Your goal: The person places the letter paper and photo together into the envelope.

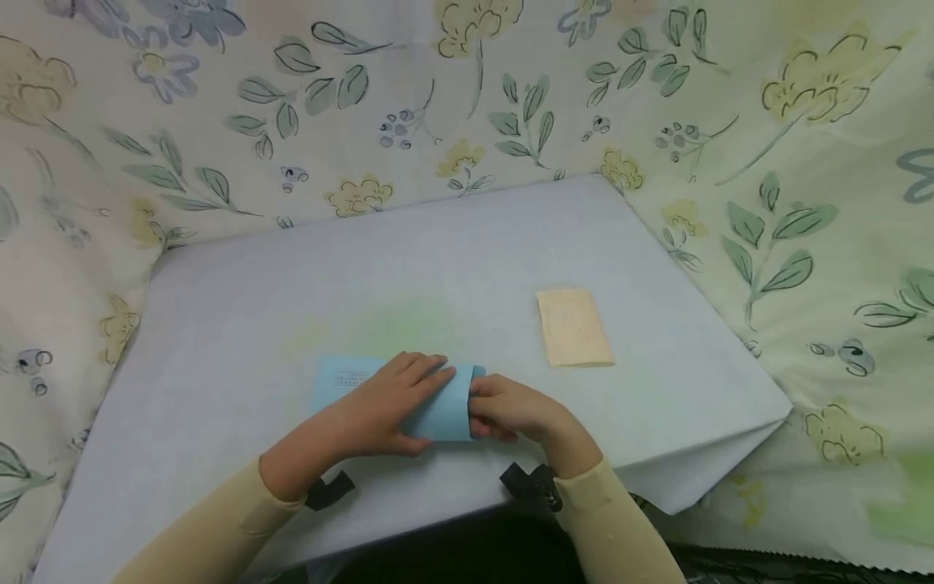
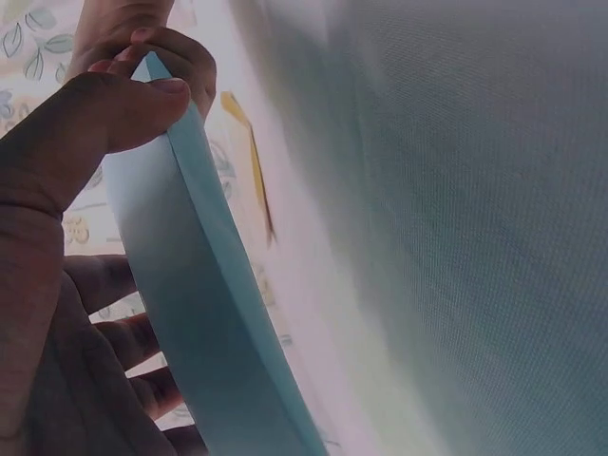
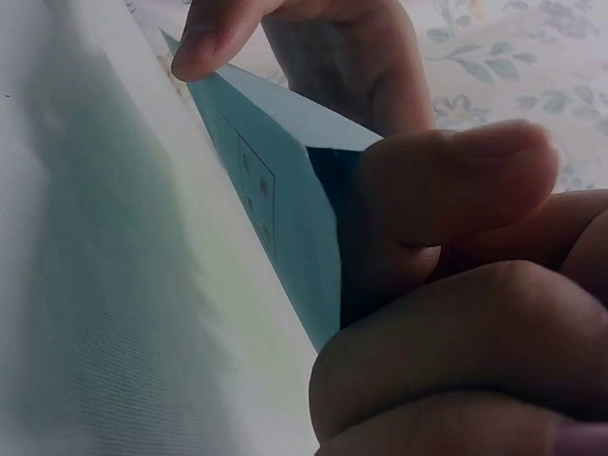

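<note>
A flat light-blue paper box [image 1: 438, 418] with small print on it lies near the front of the table, its open end to the right. My left hand [image 1: 390, 405] holds it from above, thumb along the near edge and fingers spread over the top. In the left wrist view the thumb [image 2: 142, 104] bends onto the box's narrow side [image 2: 180, 247]. At the open end my right hand [image 1: 514, 405] has its fingers bent, with part of them inside the dark opening [image 3: 332, 180]. Those parts inside are hidden. A curled finger [image 3: 418, 361] meets the opening's edge in the right wrist view.
A tan, folded-looking paper rectangle [image 1: 576, 328] lies to the right, beyond my right hand. White cloth covers the table [image 1: 452, 243]. Flowered fabric [image 1: 409, 97] hangs behind and at both sides. The table's front edge runs close below my wrists.
</note>
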### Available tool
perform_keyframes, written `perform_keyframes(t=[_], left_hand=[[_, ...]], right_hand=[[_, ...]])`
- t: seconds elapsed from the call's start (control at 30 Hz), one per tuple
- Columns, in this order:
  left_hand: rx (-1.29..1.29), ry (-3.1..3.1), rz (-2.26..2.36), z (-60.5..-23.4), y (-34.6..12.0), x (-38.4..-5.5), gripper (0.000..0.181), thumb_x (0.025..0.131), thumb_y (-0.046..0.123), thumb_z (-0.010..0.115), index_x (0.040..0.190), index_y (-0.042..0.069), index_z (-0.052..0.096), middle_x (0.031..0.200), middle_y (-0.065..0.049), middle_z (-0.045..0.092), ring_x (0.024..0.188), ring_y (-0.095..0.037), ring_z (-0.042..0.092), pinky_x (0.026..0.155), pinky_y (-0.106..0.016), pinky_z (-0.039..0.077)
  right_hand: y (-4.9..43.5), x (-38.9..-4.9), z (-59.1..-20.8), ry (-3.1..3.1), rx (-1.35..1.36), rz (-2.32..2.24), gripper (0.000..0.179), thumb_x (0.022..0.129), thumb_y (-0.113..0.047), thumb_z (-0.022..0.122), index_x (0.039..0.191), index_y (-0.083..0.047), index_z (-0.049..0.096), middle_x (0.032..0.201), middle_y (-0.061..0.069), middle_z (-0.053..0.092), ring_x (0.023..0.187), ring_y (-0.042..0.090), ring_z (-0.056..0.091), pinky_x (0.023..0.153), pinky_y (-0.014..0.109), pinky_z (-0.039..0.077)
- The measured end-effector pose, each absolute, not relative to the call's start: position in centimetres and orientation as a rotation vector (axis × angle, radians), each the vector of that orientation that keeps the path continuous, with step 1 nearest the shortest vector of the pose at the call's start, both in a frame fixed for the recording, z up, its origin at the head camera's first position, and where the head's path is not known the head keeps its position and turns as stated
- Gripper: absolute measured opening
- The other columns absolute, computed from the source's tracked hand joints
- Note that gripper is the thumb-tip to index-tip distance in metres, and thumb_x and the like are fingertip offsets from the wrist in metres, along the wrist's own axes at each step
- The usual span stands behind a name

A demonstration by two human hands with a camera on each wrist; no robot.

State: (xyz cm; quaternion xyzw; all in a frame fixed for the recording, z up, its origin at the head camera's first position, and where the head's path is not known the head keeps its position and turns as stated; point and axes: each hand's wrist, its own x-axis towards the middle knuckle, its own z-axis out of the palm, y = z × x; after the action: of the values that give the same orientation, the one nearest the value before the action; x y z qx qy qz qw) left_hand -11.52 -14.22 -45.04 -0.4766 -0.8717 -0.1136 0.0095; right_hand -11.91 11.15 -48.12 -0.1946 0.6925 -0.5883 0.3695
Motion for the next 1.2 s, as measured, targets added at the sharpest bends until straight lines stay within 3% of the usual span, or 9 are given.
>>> perform_keyframes(t=[0.57,0.77,0.87,1.03,1.2], left_hand=[[-1.401,-2.769,-0.265,-44.5,-14.9,-11.3,0.099,0.077,0.047,0.088,0.154,0.005,0.043,0.155,-0.016,0.042,0.134,-0.034,0.043,0.109,-0.05,0.04],[-1.358,-2.774,-0.264,-44.6,-15.2,-11.5,0.099,0.076,0.047,0.089,0.154,0.006,0.044,0.154,-0.016,0.043,0.134,-0.035,0.043,0.106,-0.05,0.044],[-1.349,-2.783,-0.288,-44.7,-15.4,-11.6,0.099,0.076,0.047,0.089,0.155,0.006,0.043,0.155,-0.016,0.042,0.135,-0.035,0.042,0.106,-0.05,0.044],[-1.343,-2.783,-0.319,-44.8,-15.4,-11.7,0.1,0.076,0.046,0.089,0.155,0.007,0.043,0.156,-0.014,0.041,0.136,-0.034,0.042,0.107,-0.05,0.043],[-1.331,-2.779,-0.317,-44.6,-15.4,-11.9,0.1,0.075,0.047,0.09,0.155,0.007,0.043,0.155,-0.014,0.042,0.135,-0.034,0.043,0.107,-0.05,0.043]], right_hand=[[10.7,-12.2,-47.4,1.931,-0.534,-1.502,0.023,0.109,-0.012,0.043,0.099,0.0,0.06,0.062,0.003,0.054,0.042,0.013,0.035,0.041,0.027,0.03],[11.1,-11.9,-46.8,2.04,-0.494,-1.539,0.029,0.109,-0.014,0.048,0.132,-0.001,0.059,0.072,0.005,0.057,0.047,0.014,0.036,0.044,0.026,0.031],[11.2,-11.8,-46.8,2.117,-0.483,-1.529,0.036,0.108,-0.016,0.051,0.14,0.0,0.057,0.076,0.006,0.06,0.051,0.013,0.042,0.047,0.026,0.035],[11.3,-11.8,-46.9,2.165,-0.468,-1.558,0.036,0.107,-0.015,0.053,0.139,-0.001,0.059,0.086,0.017,0.062,0.054,0.015,0.045,0.05,0.026,0.039],[11.6,-12.0,-46.8,2.264,-0.443,-1.559,0.031,0.106,-0.016,0.055,0.133,-0.006,0.066,0.09,0.019,0.062,0.056,0.017,0.049,0.051,0.03,0.04]])
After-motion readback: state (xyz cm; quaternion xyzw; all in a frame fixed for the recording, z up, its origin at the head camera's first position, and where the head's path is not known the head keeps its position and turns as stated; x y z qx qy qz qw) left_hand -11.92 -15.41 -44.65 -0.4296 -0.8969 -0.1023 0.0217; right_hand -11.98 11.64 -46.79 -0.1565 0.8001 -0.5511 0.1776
